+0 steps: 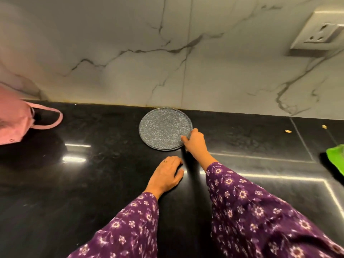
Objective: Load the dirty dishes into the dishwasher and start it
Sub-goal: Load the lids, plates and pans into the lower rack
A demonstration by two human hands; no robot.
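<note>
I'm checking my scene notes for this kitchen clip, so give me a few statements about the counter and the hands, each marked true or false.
1. The speckled grey round plate lies flat on the black polished stone counter. True.
2. The right hand pinches the plate's right rim. True.
3. The left hand holds a cup. False: it rests on the counter and holds nothing.
4. The plate sits at the counter's near edge. False: it lies at the back, close to the white veined marble backsplash.
5. A pink fabric item with a loop strap lies to the left of the plate. True.
</note>
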